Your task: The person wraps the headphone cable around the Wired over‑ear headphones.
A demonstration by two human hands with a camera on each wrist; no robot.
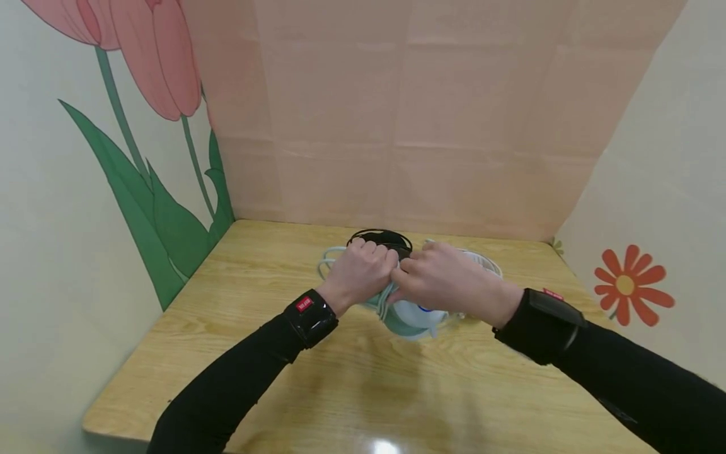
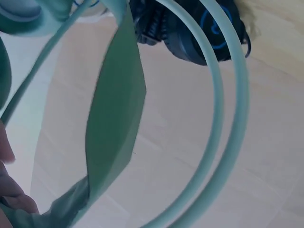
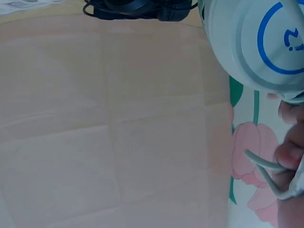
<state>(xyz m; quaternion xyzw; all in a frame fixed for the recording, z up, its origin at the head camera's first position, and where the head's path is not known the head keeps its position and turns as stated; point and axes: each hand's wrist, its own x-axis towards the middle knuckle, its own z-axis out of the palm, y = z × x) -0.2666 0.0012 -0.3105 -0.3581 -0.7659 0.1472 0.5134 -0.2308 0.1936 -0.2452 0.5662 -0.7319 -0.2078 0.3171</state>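
Both hands meet over the middle of the table, holding mint-green headphones with their cable. My left hand (image 1: 363,274) is a fist at the left; its fingertips (image 2: 14,192) grip crumpled green material at the end of a wide green strip (image 2: 116,104). Two loops of thick mint cable (image 2: 241,95) curve out beside that strip. With curled fingers, my right hand (image 1: 442,277) pinches the thin cable (image 3: 270,175), a bent piece sticking out between them. Below the hands hangs a pale earcup (image 3: 251,52) with a blue ring mark. The hands partly hide the headphones.
Behind the hands, black headphones (image 1: 382,238) lie on the wooden table (image 1: 272,378). A white coiled thing (image 1: 486,260), partly hidden, lies right of them. A pinkish covered wall (image 1: 397,113) stands at the back, with painted walls at both sides.
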